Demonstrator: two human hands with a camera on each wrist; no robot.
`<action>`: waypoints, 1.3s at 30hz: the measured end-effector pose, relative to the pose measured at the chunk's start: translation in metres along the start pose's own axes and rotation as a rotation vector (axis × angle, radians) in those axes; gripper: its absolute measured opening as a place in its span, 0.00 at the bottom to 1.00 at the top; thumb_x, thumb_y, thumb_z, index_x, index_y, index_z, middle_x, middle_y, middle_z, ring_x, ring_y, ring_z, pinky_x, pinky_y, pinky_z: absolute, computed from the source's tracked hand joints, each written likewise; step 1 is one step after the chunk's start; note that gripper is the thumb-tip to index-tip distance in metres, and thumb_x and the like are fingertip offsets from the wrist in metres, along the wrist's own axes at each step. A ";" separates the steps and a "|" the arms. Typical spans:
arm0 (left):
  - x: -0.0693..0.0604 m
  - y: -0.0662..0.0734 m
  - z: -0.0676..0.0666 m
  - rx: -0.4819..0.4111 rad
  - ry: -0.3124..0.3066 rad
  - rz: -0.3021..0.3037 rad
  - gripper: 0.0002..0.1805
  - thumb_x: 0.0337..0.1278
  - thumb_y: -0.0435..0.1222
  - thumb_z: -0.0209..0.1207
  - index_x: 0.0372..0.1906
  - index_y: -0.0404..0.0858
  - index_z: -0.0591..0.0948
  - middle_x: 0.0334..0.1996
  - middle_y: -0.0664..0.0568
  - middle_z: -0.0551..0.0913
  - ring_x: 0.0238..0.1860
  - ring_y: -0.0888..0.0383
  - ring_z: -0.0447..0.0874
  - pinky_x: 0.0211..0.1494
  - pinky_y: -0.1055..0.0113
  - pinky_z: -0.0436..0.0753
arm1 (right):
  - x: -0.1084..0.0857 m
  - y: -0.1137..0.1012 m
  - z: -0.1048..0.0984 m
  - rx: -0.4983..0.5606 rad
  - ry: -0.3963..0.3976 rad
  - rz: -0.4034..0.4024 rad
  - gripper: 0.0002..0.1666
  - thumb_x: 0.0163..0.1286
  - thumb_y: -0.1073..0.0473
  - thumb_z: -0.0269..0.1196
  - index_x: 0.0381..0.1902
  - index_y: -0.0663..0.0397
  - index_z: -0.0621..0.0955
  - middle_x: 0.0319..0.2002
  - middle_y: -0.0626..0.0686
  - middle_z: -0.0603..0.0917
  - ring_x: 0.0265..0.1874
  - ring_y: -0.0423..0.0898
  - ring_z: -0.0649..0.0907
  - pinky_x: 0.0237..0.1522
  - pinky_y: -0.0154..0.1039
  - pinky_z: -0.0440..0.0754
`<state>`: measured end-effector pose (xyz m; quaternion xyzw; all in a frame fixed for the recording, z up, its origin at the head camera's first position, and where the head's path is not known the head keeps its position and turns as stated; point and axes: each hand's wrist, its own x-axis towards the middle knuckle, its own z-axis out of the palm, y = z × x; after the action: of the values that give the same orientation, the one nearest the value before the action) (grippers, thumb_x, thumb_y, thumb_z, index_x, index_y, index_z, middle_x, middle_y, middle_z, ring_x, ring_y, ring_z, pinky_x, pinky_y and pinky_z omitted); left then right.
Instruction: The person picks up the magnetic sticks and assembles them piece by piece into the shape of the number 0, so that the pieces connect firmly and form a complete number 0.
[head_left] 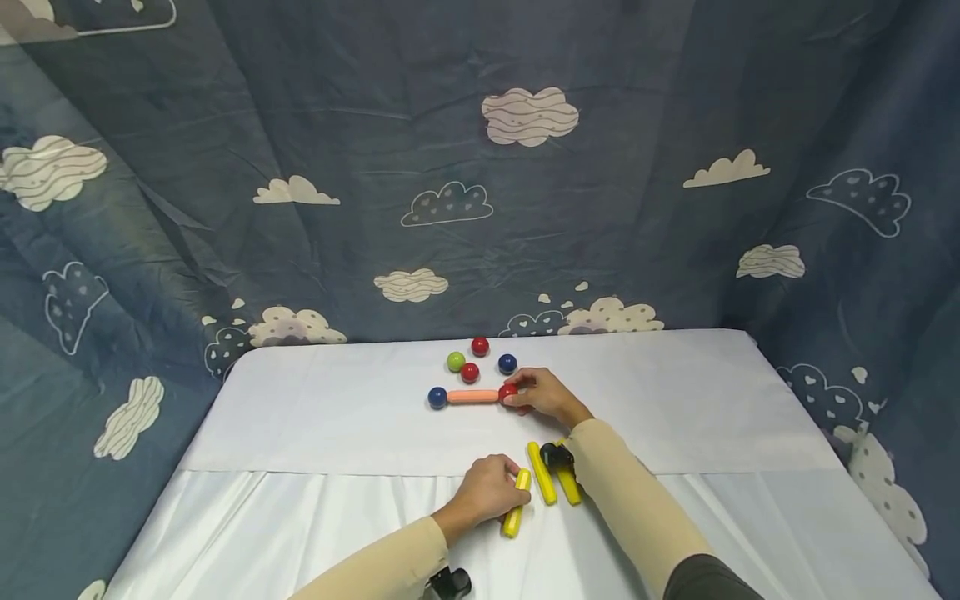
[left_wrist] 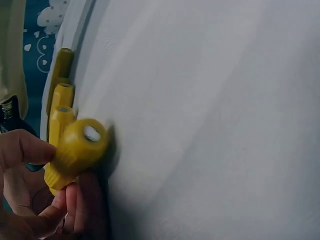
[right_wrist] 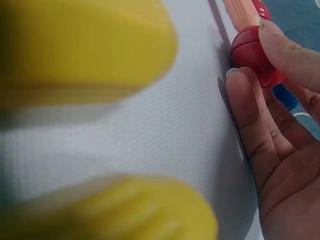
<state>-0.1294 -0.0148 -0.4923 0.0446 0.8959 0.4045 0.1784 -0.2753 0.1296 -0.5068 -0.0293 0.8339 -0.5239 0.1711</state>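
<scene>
My left hand (head_left: pixel 486 490) pinches a yellow stick (head_left: pixel 513 523) between thumb and fingers near the table's front. In the left wrist view a pale round disc shows in that stick's end (left_wrist: pixel 92 133). Farther back, my right hand (head_left: pixel 553 396) holds a red ball (right_wrist: pixel 250 50) between thumb and fingers. This ball touches the right end of a salmon-coloured stick (head_left: pixel 472 397), which has a dark blue ball (head_left: pixel 437 397) at its left end. More yellow sticks (head_left: pixel 542 473) lie between the two hands, partly covered by the right wrist's black camera.
Behind the salmon stick lie a green ball (head_left: pixel 456 361), a red ball (head_left: pixel 469 372), another red ball (head_left: pixel 480 347) and a blue ball (head_left: pixel 507 363). White cloth (head_left: pixel 315 408) covers the table. A dark cloud-patterned curtain (head_left: pixel 360 242) hangs around its back and sides.
</scene>
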 end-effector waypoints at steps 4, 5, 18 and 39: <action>-0.001 -0.002 -0.008 -0.084 -0.023 0.001 0.12 0.45 0.32 0.68 0.37 0.35 0.79 0.22 0.56 0.78 0.18 0.63 0.75 0.22 0.71 0.76 | 0.001 -0.001 0.001 0.005 0.003 0.002 0.17 0.57 0.66 0.71 0.45 0.59 0.81 0.43 0.57 0.81 0.28 0.45 0.80 0.32 0.35 0.82; -0.001 -0.003 -0.010 -0.120 -0.032 -0.005 0.12 0.46 0.31 0.67 0.38 0.35 0.79 0.22 0.55 0.79 0.18 0.62 0.75 0.22 0.70 0.76 | 0.001 -0.001 0.001 0.002 0.006 0.001 0.17 0.57 0.66 0.71 0.45 0.59 0.81 0.43 0.57 0.81 0.28 0.45 0.80 0.31 0.35 0.82; 0.005 -0.023 -0.040 -0.367 -0.052 -0.149 0.18 0.56 0.33 0.62 0.52 0.32 0.78 0.29 0.51 0.80 0.24 0.59 0.75 0.25 0.67 0.81 | -0.001 0.000 0.000 -0.013 0.015 0.024 0.17 0.58 0.64 0.71 0.45 0.58 0.81 0.44 0.56 0.81 0.31 0.46 0.80 0.33 0.35 0.82; 0.025 -0.064 -0.093 -0.600 0.100 -0.298 0.25 0.56 0.34 0.64 0.59 0.33 0.73 0.33 0.46 0.81 0.26 0.58 0.80 0.29 0.64 0.84 | -0.001 -0.002 0.001 -0.010 0.013 0.023 0.17 0.57 0.65 0.71 0.45 0.58 0.81 0.44 0.57 0.81 0.28 0.46 0.81 0.33 0.36 0.83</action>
<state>-0.1817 -0.1180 -0.4899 -0.1612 0.7412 0.6213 0.1968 -0.2743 0.1277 -0.5050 -0.0172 0.8378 -0.5180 0.1718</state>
